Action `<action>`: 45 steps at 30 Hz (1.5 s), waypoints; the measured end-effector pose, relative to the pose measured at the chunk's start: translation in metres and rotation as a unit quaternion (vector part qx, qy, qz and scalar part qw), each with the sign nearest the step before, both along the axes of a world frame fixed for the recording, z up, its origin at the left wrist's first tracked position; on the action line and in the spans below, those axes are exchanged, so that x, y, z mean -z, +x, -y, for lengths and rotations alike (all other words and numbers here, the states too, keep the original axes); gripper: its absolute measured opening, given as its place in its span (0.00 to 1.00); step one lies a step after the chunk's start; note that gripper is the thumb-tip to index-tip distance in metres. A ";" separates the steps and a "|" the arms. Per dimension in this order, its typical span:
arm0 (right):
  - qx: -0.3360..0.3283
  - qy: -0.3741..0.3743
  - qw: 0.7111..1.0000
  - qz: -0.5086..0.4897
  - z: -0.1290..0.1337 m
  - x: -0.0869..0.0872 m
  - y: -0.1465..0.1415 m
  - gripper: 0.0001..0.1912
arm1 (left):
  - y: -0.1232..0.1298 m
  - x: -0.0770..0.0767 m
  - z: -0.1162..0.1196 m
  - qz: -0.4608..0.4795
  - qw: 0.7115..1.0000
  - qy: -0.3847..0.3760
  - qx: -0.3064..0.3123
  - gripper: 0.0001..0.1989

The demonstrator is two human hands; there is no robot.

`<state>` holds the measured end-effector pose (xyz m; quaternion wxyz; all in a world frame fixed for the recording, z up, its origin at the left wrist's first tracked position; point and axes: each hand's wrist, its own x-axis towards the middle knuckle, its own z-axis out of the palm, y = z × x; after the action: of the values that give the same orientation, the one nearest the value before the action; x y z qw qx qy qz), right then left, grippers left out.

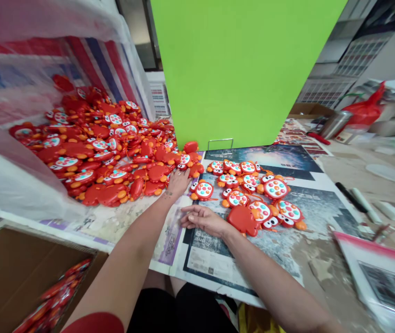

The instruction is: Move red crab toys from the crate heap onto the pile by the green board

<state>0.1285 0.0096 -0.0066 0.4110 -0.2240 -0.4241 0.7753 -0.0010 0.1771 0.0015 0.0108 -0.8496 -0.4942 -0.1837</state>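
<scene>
"Touching the near right edge of the heap, isn't it, that left hand (179, 181)?"

"Yes, its fingers lie against the heap of red plastic toys (159, 172), back of the hand up. From here I can't tell whether they grip one."

"And the right hand (204, 219)?"

"Empty and loosely open, fingers pointing toward the left wrist, over the tabletop (142, 210)."

"Where's the heap, taking the space between the hands as the clock's centre?"

"At ten o'clock, running back into a whitish sheet enclosure (20, 180) with red and blue stripes inside. Many toys show big eyes, orange feet and white ovals dotted with coloured buttons."

"I see a smaller group of the same toys (276, 188) at two to three o'clock."

"Mostly button side up, though the nearest red one shows a plain side. A single button-faced toy (204, 189) sits at one o'clock, between heap and group."

"That bright green flat panel (232, 74) stands at twelve, a thin metal wire loop (220, 140) at its base."

"And a brown cardboard box (20, 259) at eight, with shiny red items (58, 291) inside."

"There's a bright red plastic bag (367, 111) at two, well apart from the hands."
</scene>
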 end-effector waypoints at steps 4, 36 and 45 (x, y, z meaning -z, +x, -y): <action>0.016 -0.009 1.000 -0.001 0.000 0.001 0.000 0.24 | -0.026 0.000 0.021 0.017 1.000 -0.002 -0.013 0.18; 0.155 -0.019 0.987 -0.027 0.002 -0.002 -0.009 0.27 | -0.042 0.011 0.130 0.606 0.760 -0.231 -0.048 0.20; 0.165 0.033 0.985 0.034 0.010 0.003 -0.010 0.28 | -0.041 0.011 0.161 0.623 0.741 -0.242 0.067 0.30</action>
<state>0.1180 -0.0006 -0.0100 0.5259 -0.3031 -0.4206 0.6743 -0.0418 0.0165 -0.0100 -0.5174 -0.5510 -0.3605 -0.5466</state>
